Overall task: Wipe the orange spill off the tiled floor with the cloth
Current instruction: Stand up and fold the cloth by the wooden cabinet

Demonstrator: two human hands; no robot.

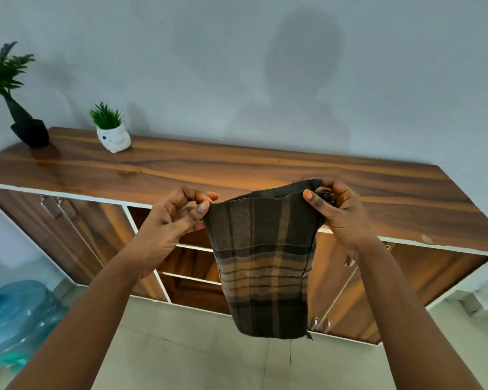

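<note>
A brown and tan plaid cloth point(264, 263) hangs in the air in front of me, held up by its top edge. My left hand point(171, 223) pinches the cloth's upper left corner between thumb and fingers. My right hand point(340, 213) grips the upper right corner, with some fabric bunched in the fingers. The cloth's lower edge is frayed, with a loose thread dangling. Pale floor tiles point(186, 350) show below my arms. No orange spill is visible on them.
A long wooden sideboard point(265, 170) stands against the grey wall, with cupboard doors and open shelves below. On its left end sit a black vase with a plant point(30, 130) and a white pot with a small plant point(113, 136). A blue water bottle point(17, 313) lies at lower left.
</note>
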